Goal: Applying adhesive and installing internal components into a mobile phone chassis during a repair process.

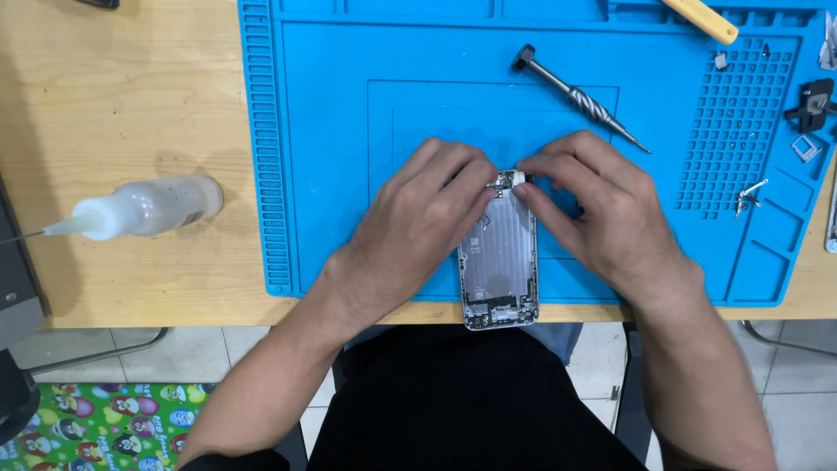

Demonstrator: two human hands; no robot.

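Translucent squeeze bottle [144, 208] lying far left on wooden table [113, 96]. Left hand [418, 218] fingers curled, pinching top of opened phone shell [499, 262] at blue mat [323, 131] near edge. Right hand [597, 205] pinching small white part [520, 178] there. Screwdriver [580, 96] beyond, well apart.

We see a bright blue mat [331, 174] with a ridged grid pattern over our pale wooden table [122, 105], a silver-grey phone shell [499, 262], a translucent white bottle [148, 208], and a yellow tool [702, 19] at the mat's far edge.
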